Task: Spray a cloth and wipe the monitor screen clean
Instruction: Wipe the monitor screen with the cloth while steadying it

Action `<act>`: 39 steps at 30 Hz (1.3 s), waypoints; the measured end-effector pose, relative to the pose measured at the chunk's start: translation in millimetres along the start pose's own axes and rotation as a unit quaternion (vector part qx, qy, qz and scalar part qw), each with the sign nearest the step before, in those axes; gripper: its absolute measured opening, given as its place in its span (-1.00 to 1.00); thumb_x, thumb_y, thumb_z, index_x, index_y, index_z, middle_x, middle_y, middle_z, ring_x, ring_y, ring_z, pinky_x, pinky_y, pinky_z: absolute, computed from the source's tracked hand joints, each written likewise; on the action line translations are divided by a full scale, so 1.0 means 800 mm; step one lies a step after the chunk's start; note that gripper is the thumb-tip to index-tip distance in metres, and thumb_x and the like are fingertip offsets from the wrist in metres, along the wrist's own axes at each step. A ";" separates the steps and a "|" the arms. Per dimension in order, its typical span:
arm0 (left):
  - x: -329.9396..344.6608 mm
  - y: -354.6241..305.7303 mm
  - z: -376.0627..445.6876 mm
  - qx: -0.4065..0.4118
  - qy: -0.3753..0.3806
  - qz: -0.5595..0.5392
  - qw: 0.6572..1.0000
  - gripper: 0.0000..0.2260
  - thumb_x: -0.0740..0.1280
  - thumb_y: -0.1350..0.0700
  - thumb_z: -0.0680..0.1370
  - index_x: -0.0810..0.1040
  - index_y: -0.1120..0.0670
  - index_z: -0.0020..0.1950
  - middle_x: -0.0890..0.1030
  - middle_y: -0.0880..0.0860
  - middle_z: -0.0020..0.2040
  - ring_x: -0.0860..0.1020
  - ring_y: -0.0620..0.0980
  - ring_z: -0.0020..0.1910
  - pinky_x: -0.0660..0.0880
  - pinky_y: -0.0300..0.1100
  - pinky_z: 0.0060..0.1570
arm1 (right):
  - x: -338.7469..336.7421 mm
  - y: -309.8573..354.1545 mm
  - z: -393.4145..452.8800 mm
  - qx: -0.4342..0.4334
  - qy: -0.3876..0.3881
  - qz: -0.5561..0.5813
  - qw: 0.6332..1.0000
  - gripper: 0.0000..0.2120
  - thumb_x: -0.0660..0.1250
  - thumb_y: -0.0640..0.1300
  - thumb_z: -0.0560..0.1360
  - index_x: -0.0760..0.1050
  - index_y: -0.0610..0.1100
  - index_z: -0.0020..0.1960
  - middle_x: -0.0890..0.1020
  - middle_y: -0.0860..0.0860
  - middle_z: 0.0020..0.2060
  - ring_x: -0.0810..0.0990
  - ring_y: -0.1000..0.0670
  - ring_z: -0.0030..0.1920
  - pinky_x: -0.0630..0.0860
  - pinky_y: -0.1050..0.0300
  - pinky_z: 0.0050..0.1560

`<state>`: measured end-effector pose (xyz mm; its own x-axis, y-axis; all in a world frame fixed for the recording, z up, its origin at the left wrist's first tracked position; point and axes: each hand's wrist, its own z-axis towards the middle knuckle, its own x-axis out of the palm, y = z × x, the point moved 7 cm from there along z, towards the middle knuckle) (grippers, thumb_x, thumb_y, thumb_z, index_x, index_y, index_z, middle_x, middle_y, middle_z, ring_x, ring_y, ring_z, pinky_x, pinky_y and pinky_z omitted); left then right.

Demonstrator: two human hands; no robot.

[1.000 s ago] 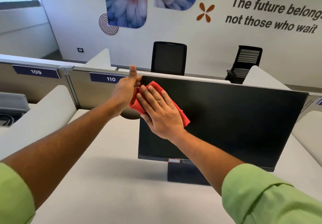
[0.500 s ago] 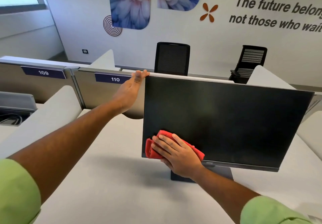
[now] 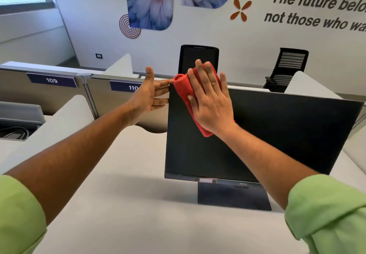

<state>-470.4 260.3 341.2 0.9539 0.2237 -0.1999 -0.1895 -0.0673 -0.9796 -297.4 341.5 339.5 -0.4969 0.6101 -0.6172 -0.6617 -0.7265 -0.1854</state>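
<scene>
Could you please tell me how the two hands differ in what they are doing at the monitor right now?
The right hand lies flat on the red cloth, pressing it against the monitor screen's upper left corner; the left hand touches no cloth and reaches behind the monitor's left edge, its fingertips hidden there. Both have straight fingers and green sleeves.

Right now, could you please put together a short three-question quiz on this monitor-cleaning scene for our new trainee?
1. True or false: the right hand presses the red cloth flat against the monitor.
2. Which part of the screen is being wiped? A) upper left corner B) bottom right corner
3. What is the left hand doing?

Key: 1. True. 2. A. 3. Steadying the monitor's left edge with open fingers.
</scene>
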 end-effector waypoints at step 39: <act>-0.003 -0.006 -0.005 -0.010 0.009 -0.003 1.000 -0.26 -0.20 -0.38 0.63 0.51 0.01 0.45 0.52 0.13 0.47 0.52 0.18 0.41 0.40 0.16 0.46 | 0.031 0.056 -0.068 -0.102 0.031 0.021 0.994 -0.38 0.09 0.17 0.76 0.02 0.07 0.75 0.01 -0.04 0.75 -0.04 -0.15 0.75 -0.06 -0.28 0.71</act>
<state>-470.8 255.9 346.8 0.9590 0.2071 -0.1937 -0.1792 -0.0864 -0.9800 -308.6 307.0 274.0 -0.4816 0.5618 -0.6727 -0.5109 -0.8036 -0.3054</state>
